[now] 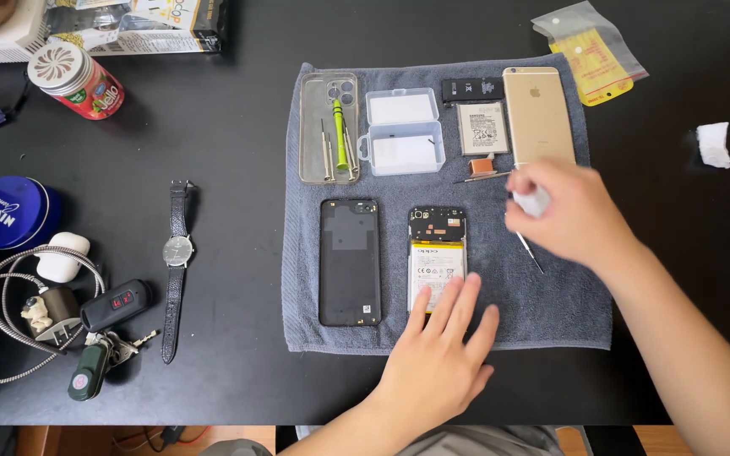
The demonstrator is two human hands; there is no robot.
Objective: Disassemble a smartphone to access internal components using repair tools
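Observation:
An opened phone (437, 253) with its battery showing lies on a grey towel (551, 312). My left hand (441, 359) rests flat at the phone's lower end, fingertips on it. My right hand (563, 211) hovers blurred over the towel's right side, pinching a small white wad (532, 201). A thin metal tool (531, 252) lies under that hand. The phone's black back cover (350, 262) lies to the left of the opened phone.
The towel also bears a clear case with small screwdrivers (329, 127), a clear plastic box (404, 131), two loose batteries (482, 127) and a gold phone (538, 114). A wristwatch (177, 266), keys, cable, tins and a white scrap (714, 143) lie on the black table.

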